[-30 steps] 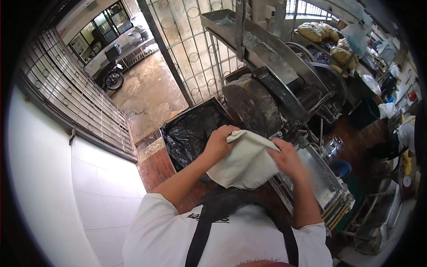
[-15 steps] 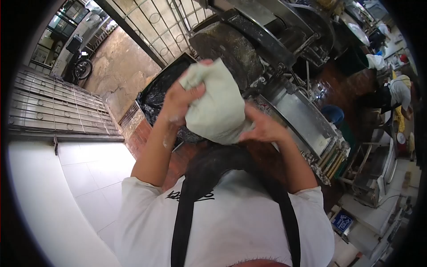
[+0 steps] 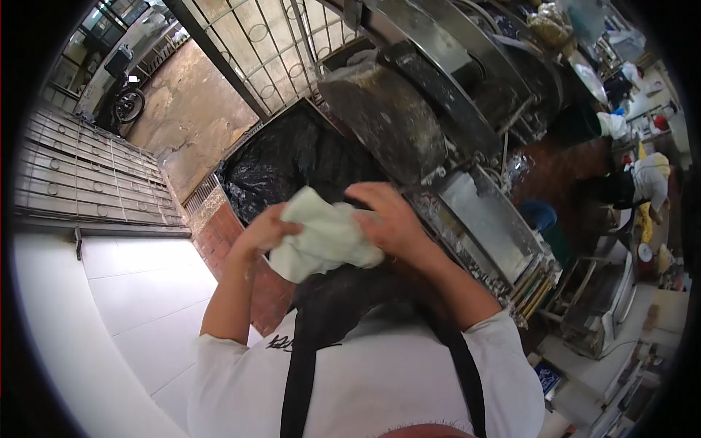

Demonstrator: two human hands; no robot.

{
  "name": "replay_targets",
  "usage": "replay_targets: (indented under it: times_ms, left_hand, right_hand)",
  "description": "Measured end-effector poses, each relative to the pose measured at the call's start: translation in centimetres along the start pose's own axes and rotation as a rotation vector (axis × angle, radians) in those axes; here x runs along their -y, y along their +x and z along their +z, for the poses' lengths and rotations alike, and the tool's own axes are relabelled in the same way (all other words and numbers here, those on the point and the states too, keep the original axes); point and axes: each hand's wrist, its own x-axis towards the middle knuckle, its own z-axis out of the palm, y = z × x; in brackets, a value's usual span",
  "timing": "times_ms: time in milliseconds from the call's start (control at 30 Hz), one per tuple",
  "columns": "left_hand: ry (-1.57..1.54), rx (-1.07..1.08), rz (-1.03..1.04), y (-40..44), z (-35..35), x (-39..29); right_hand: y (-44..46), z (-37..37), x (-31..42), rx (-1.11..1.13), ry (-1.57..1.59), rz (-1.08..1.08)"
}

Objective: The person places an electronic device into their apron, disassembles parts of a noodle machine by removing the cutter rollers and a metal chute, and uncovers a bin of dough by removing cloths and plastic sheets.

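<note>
Just in front of my apron, above the floor, I hold a pale, soft, folded piece of dough (image 3: 325, 237). My left hand (image 3: 266, 230) grips its left edge, thumb on top and fingers underneath. On the other side my right hand (image 3: 394, 223) has hold of the right part of the dough, with the upper fingers partly stretched out and blurred. The dough is bunched in the middle, and a flap hangs down at the lower left. Beyond it lies a tray (image 3: 235, 150) lined with black plastic (image 3: 285, 157).
A large metal machine (image 3: 449, 55) with a dark, floury sloping plate (image 3: 387, 109) stands past the tray. To its right are a metal panel (image 3: 485, 215) and a blue bucket (image 3: 538, 215). Another person (image 3: 646, 182) bends at the far right. Barred gates (image 3: 95, 171) stand at left.
The dough has come down and closer to my body, from a broad raised sheet to a smaller bunched fold. Both hands came down with it, uncovering the black plastic.
</note>
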Motion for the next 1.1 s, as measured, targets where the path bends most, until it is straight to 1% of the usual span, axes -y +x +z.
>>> replay_targets:
  times_ms: [33, 67, 100, 133, 167, 200, 233, 267, 300, 333, 367, 400, 467, 500, 600, 633, 700, 800, 833, 900, 933, 967, 1000, 1033, 1067, 1100]
  left_hand:
    - [-0.058, -0.196, -0.045, 1.3, -3.0, 1.7]
    - [-0.133, -0.320, 0.030, 1.9, -5.2, 1.5]
    - [-0.003, -0.435, 0.052, 2.8, -8.0, 0.7]
    - [-0.182, -0.504, 0.194, 4.3, -9.5, -0.5]
    - [-0.056, -0.611, 0.232, 6.0, -11.3, -2.2]
    - [-0.139, -0.654, 0.372, 9.6, -13.6, -1.9]
    - [-0.269, -0.645, 0.436, 12.0, -14.0, -4.6]
    - [-0.390, -0.642, 0.507, 16.1, -15.6, -5.5]
    - [-0.512, -0.634, 0.572, 20.4, -17.0, -6.4]
    - [-0.691, -0.560, 0.579, 23.5, -17.4, -8.4]
    - [-0.768, -0.496, 0.626, 27.6, -18.3, -9.3]
    - [-0.861, -0.438, 0.576, 31.1, -18.7, -10.6]
    - [-0.967, -0.328, 0.613, 38.3, -18.8, -12.2]
    - [-1.037, -0.318, 0.541, 40.6, -18.2, -13.6]
    - [-1.234, -0.159, 0.513, 49.1, -16.9, -14.2]
    - [-1.217, -0.142, 0.463, 50.8, -16.0, -14.0]
    - [-1.170, -0.113, 0.363, 53.3, -14.6, -12.9]
    - [-0.397, -0.195, -0.024, 60.7, -15.4, -3.2]
    - [-0.181, -0.222, 0.071, 57.6, -15.6, -2.8]
    - [-0.321, -0.134, 0.198, 55.8, -16.0, 5.5]
    - [-0.307, -0.378, 0.322, 49.9, -13.4, 5.8]
    - [-0.037, -0.145, 0.108, 48.5, -13.6, 10.7]
    - [0.004, -0.290, 0.154, 46.7, -10.2, 18.3]
    - [0.093, -0.231, -0.019, 42.2, -8.1, 21.9]
    - [0.290, -0.090, -0.086, 38.6, -6.2, 27.0]
    - [0.570, -0.095, -0.155, 33.5, -4.2, 29.3]
  right_hand:
    - [1.4, -1.3, 0.2, -0.112, -0.093, -0.043]
    - [2.7, -2.3, 0.2, -0.222, -0.182, -0.081]
    - [4.2, -3.1, 0.0, -0.260, -0.274, -0.074]
    - [6.1, -3.7, -0.4, -0.298, -0.367, -0.066]
    - [7.6, -3.9, -1.0, -0.335, -0.461, -0.056]
    - [8.7, -3.5, -1.7, -0.316, -0.520, 0.013]
    - [9.9, -2.9, -2.7, -0.299, -0.579, 0.083]
    - [11.1, -2.5, -3.6, -0.285, -0.639, 0.155]
    - [11.7, -2.1, -3.9, -0.257, -0.766, 0.190]
    - [12.0, -1.8, -4.2, -0.248, -0.817, 0.214]
    - [12.1, -1.6, -4.4, -0.235, -0.869, 0.240]
    - [12.3, -1.5, -4.7, -0.221, -0.921, 0.263]
    - [12.5, -1.1, -5.0, -0.258, -0.930, 0.289]
    - [12.6, -1.1, -5.0, -0.275, -0.935, 0.302]
    - [12.9, -1.0, -5.2, -0.289, -0.956, 0.331]
    - [13.0, -1.0, -5.1, -0.278, -0.972, 0.347]
    - [13.2, -1.0, -5.3, -0.280, -1.008, 0.342]
    - [12.8, -1.0, -5.3, -0.263, -1.036, 0.351]
    - [12.8, -1.0, -5.3, -0.266, -1.032, 0.352]
    - [12.8, -1.0, -5.3, -0.266, -1.027, 0.373]
    - [12.8, -1.0, -5.3, -0.266, -1.034, 0.375]
    - [12.8, -1.0, -5.3, -0.264, -1.038, 0.375]
    - [12.8, -0.9, -5.3, -0.257, -1.036, 0.377]
    - [12.7, -0.9, -5.2, -0.244, -1.040, 0.408]
    - [12.6, -1.0, -5.3, -0.242, -1.042, 0.390]
    - [12.4, -1.0, -5.6, -0.237, -1.043, 0.371]
